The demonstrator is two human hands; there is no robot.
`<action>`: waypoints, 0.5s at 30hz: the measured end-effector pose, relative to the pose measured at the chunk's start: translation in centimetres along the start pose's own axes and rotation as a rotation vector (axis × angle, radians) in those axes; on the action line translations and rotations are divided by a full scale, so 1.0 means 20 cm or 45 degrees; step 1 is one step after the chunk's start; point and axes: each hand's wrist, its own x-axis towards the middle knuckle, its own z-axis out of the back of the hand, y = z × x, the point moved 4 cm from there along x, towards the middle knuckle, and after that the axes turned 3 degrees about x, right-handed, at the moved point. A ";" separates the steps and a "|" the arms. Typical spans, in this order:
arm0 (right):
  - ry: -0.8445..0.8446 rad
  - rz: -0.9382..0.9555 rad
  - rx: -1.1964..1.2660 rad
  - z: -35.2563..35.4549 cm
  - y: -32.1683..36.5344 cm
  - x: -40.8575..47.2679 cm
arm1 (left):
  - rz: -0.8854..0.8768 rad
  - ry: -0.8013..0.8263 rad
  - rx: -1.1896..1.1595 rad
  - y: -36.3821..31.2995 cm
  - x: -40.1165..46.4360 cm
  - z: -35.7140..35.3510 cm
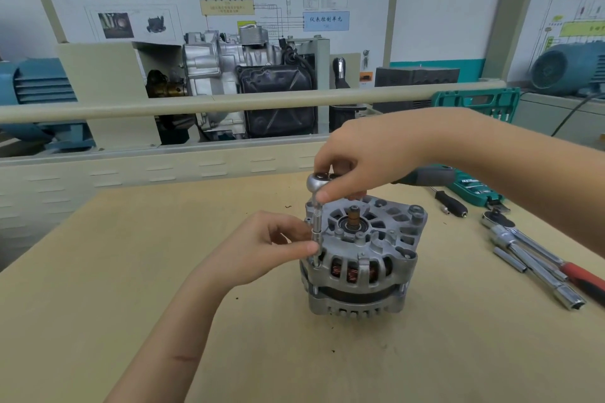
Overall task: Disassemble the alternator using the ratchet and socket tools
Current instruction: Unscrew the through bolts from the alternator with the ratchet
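A silver alternator (363,258) stands upright on the tan workbench (163,271), its shaft end facing up and copper windings showing through the slots. A small ratchet (317,181) with a green and grey handle sits on top of a slim extension and socket (316,232), which stands vertically at the housing's left edge. My right hand (370,157) grips the ratchet head from above, thumb against its front. My left hand (262,249) pinches the extension's lower part between thumb and fingers.
To the right on the bench lie a larger ratchet with a red handle (537,252), a long socket extension (543,278), a loose socket (510,260) and a black-handled bit driver (451,204). A green tool case (474,190) sits behind my right arm. A rail and engine display stand beyond.
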 end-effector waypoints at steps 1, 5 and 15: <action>-0.001 -0.019 0.004 0.00 -0.01 0.00 | -0.009 0.000 0.016 0.00 0.00 0.00; -0.035 -0.044 -0.019 -0.02 0.00 0.01 | -0.019 -0.012 0.060 0.01 0.01 0.00; 0.013 0.093 -0.053 0.02 0.07 -0.03 | -0.021 -0.045 0.091 -0.01 0.01 -0.03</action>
